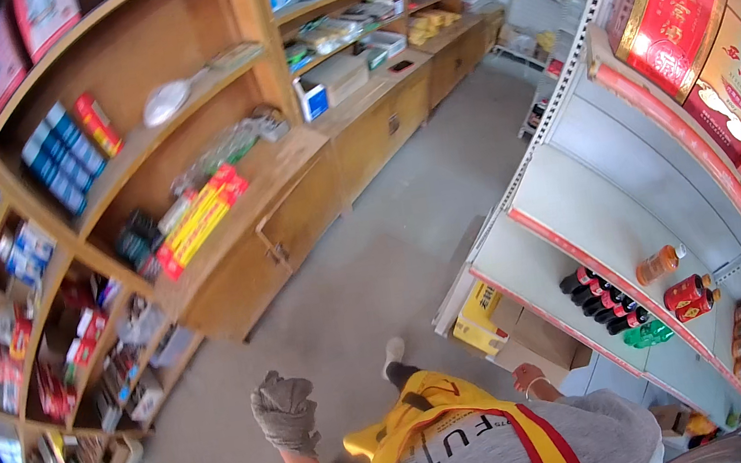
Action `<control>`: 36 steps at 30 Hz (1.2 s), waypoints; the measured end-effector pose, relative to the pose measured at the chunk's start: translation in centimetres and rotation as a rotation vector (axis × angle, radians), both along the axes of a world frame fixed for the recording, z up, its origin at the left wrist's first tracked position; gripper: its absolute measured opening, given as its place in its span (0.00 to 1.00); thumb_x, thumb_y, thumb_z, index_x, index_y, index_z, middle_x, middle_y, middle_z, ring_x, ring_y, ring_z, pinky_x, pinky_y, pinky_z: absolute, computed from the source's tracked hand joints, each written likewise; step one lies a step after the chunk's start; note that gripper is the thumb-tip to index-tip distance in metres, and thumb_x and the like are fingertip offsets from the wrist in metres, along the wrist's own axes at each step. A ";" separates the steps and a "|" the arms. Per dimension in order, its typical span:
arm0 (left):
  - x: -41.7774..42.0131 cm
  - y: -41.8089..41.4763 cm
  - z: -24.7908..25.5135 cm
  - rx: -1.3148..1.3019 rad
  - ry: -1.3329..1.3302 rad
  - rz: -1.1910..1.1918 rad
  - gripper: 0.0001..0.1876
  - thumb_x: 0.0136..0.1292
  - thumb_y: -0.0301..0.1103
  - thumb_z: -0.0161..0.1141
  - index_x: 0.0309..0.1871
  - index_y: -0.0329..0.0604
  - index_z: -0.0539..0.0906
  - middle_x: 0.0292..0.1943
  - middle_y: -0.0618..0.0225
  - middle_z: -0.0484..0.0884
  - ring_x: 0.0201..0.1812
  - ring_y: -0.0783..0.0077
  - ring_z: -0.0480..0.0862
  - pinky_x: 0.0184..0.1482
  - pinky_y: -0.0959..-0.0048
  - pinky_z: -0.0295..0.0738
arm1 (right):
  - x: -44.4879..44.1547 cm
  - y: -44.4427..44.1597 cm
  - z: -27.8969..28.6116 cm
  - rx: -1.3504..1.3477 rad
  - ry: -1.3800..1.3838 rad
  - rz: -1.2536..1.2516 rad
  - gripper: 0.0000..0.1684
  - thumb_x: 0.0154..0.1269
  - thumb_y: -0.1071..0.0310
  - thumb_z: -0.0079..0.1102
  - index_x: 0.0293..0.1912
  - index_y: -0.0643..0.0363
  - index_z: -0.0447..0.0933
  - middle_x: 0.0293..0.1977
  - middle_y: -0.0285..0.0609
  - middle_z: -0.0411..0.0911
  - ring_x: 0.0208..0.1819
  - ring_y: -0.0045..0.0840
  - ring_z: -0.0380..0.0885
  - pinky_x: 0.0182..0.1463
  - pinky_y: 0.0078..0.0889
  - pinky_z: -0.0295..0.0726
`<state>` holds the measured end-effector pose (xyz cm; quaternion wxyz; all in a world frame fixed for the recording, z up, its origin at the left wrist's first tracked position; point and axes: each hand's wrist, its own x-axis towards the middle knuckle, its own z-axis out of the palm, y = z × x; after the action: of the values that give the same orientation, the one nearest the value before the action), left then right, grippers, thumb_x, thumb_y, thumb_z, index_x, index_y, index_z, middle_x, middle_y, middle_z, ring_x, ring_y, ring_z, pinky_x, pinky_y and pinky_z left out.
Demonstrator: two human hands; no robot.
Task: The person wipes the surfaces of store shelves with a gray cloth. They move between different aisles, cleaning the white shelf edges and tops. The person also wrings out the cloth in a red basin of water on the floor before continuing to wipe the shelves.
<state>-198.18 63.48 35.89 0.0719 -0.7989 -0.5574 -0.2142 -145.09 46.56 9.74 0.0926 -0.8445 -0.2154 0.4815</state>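
Observation:
My left hand point(284, 413), in what looks like a grey knitted work glove, is raised over the concrete floor in a closed fist. Nothing shows between its fingers. My right hand point(527, 377) hangs bare beside the lower shelf unit, a light band at its wrist. Its fingers look curled, but it is too small to tell how far. Close to it are a brown cardboard box point(535, 343) and a yellow carton point(479, 319) under the lowest shelf. Between the hands lie a yellow apron with red edging point(436, 396) and a light-coloured shoe point(394, 350).
Wooden cabinets point(255, 269) with stocked shelves line the left. Yellow-and-red boxes point(202, 219) and a phone point(401, 66) lie on their counter. At right, a metal shelf unit point(563, 186) holds dark soda bottles point(600, 298) and red gift boxes point(673, 11). A concrete aisle point(401, 199) runs between.

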 end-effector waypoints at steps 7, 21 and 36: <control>5.2 14.1 1.4 -0.394 -0.676 0.106 0.09 0.37 0.28 0.57 0.25 0.57 0.81 0.25 0.79 0.80 0.35 0.73 0.79 0.42 0.73 0.72 | -6.8 16.1 0.4 0.292 -0.268 0.300 0.20 0.68 0.54 0.46 0.42 0.58 0.79 0.37 0.49 0.82 0.40 0.39 0.82 0.45 0.38 0.79; 15.5 46.5 2.1 -0.649 -0.537 -0.459 0.05 0.52 0.29 0.60 0.29 0.44 0.74 0.26 0.70 0.75 0.31 0.72 0.76 0.36 0.71 0.69 | -21.4 61.7 25.8 0.380 1.297 0.318 0.20 0.74 0.53 0.45 0.44 0.60 0.76 0.32 0.43 0.80 0.32 0.25 0.80 0.35 0.27 0.82; 25.9 75.3 -3.2 -1.000 -0.497 -0.745 0.07 0.57 0.36 0.53 0.36 0.47 0.76 0.39 0.63 0.79 0.38 0.60 0.78 0.39 0.62 0.73 | -0.9 65.4 6.0 0.344 -0.250 -0.161 0.14 0.66 0.58 0.53 0.42 0.55 0.80 0.28 0.42 0.82 0.33 0.26 0.82 0.40 0.29 0.79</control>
<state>-172.29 138.79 32.66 -0.5161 -0.8020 -0.2766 -0.1181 -146.00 111.98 15.75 0.2457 -0.8840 -0.2361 0.3202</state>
